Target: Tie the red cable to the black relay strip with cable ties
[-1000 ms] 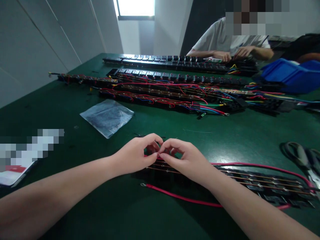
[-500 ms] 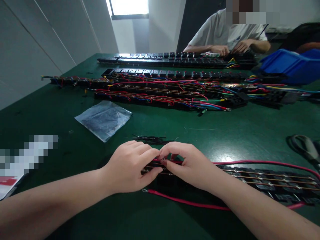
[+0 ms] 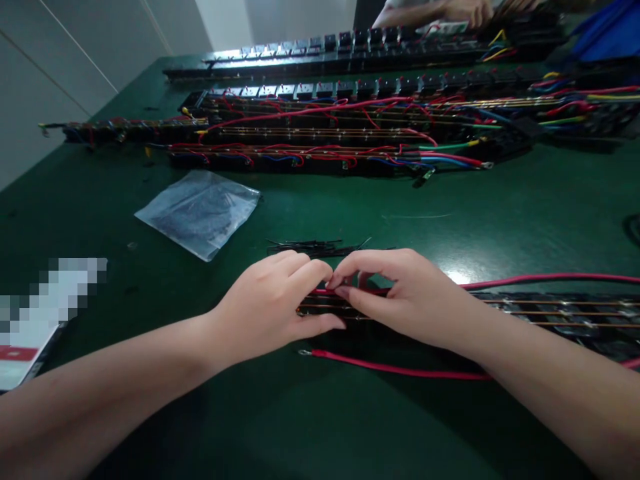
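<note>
In front of me lies a black socket strip (image 3: 565, 327), its back open on long copper rails. A red wire (image 3: 540, 279) runs along its far edge; another red wire (image 3: 400, 370) with a ring terminal lies along the near side. My left hand (image 3: 275, 303) straddles the strip's left end, fingers over the far edge and thumb at the near side. My right hand (image 3: 400, 287) pinches thumb and forefinger together at the far red wire, touching my left forefinger. What sits in that pinch is too small to make out. Thin black cable ties (image 3: 315, 248) lie just beyond.
A clear plastic bag (image 3: 200, 210) with dark contents lies left of centre on the green table (image 3: 320, 427). Several wired socket strips (image 3: 310, 143) stretch across the back. A co-worker's hand (image 3: 470, 10) and a blue bin (image 3: 610, 33) appear at the far right.
The view has tilted down and shifted, so the background sits higher in the picture. My left thumb has straightened somewhat; my right hand keeps its pinch at the same wire.
</note>
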The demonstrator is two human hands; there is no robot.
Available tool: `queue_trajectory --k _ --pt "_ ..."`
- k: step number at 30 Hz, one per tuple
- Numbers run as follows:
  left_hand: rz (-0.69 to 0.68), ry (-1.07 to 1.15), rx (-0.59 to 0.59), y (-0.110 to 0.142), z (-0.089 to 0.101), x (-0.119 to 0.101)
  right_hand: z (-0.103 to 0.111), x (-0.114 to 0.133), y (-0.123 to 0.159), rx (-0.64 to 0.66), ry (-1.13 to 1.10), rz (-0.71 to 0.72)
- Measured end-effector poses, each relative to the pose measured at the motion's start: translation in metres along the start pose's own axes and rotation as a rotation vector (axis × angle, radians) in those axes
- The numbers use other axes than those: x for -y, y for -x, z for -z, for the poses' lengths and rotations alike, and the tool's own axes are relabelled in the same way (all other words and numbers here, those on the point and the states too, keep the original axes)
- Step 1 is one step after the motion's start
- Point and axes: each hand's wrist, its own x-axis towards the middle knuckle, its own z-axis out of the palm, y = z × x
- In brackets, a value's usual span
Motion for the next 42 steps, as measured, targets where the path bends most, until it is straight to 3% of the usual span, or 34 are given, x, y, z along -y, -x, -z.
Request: queue_trajectory --k 7,27,42 --pt "-0.029 -0.086 0.023 0.0019 0.0022 -0.0011 -0.0002 -0.0001 -0.0011 -0.049 -0.009 -0.001" --pt "0.047 -0.032 0.037 -0.0001 -0.0019 0.0024 0.0001 0.0024 0.0003 -0.074 -0.026 -0.014" --pt "0.03 -0.026 0.039 -0.0014 -0.0021 0.0035 -0.0003 0.0011 0.0031 -0.09 -0.067 -0.014"
